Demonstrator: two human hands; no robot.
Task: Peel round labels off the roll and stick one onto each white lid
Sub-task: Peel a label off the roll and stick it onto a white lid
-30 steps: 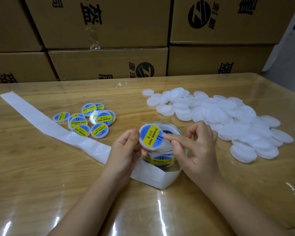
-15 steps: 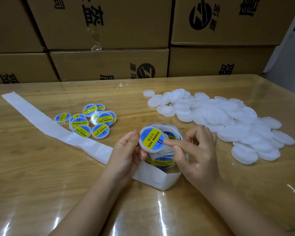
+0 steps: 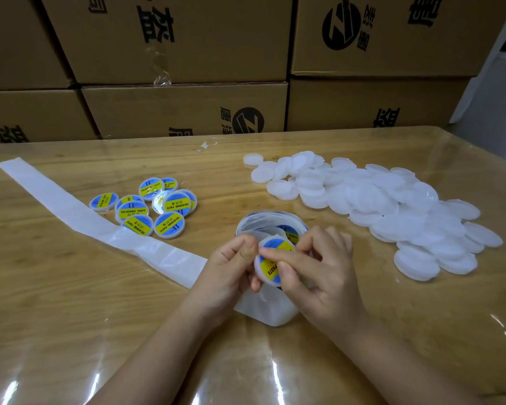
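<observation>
Both my hands are gripping one round white plastic lid (image 3: 268,270) that is wearing a blue and yellow round label. My left hand (image 3: 231,270) is pinching its left rim between thumb and curled fingers. My right hand (image 3: 324,276) is pinching its right side, with the forefinger lying across the label's face. Just behind my grip, the coiled roll of labels (image 3: 263,226) is sitting on the glossy wooden table (image 3: 70,317), and its empty white backing strip (image 3: 70,211) is trailing away far to the left. Left of and beyond my grip, a cluster of labelled lids (image 3: 146,206) is lying flat. Right of and beyond it, a heap of bare white lids (image 3: 392,211) is lying.
</observation>
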